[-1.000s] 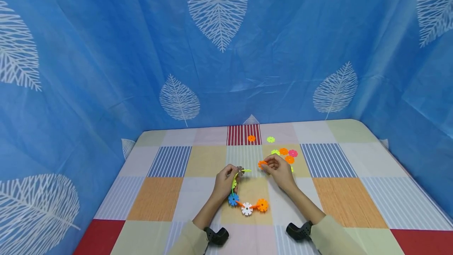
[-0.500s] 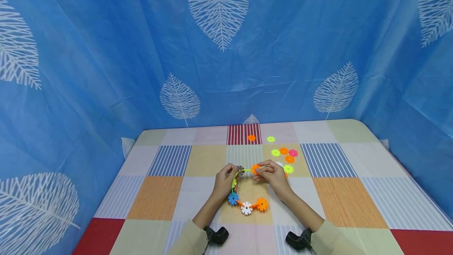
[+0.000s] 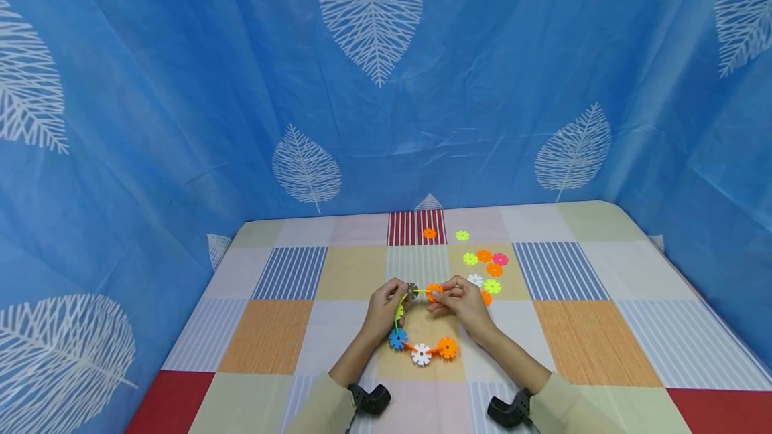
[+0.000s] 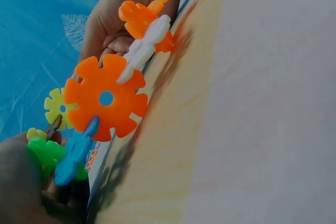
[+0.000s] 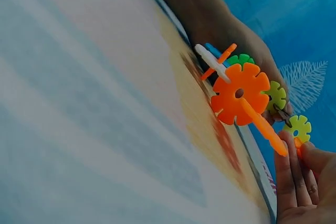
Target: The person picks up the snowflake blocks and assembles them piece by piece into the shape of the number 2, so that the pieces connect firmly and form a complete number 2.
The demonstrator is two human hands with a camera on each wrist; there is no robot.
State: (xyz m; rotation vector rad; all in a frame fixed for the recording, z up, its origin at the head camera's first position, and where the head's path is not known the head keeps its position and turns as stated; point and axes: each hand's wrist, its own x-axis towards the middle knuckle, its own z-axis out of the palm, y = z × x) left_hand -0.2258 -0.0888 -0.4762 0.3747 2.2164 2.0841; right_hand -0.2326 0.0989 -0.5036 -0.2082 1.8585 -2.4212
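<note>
1. The left hand (image 3: pixel 383 308) has its fingers curled in, thumb and fingertips pinching the chain (image 3: pixel 398 339) of slotted plastic discs near its far end.
2. The right hand (image 3: pixel 464 303) pinches an orange disc (image 3: pixel 433 292) between thumb and fingers, the fingers bent only a little.
3. At the far end of the chain, just beside the left fingertips, sits a brown disc (image 3: pixel 412 291); from it a yellow disc (image 5: pixel 299 128), seen edge-on from the head, points toward the right hand.
4. The orange disc meets that yellow disc's edge; how deep the slots engage, I cannot tell.
5. The chain curves down from the left hand through green and blue, then bends right through orange to a white disc (image 3: pixel 421 354), ending in another orange one, in front of both hands.
6. Beyond and beside the right hand, loose discs lie on the patchwork tablecloth (image 3: pixel 579 340): a pink disc (image 3: pixel 500 259), a white one, and several orange and yellow.
7. Behind the table hangs a blue curtain (image 3: pixel 470 86) with white leaves.
</note>
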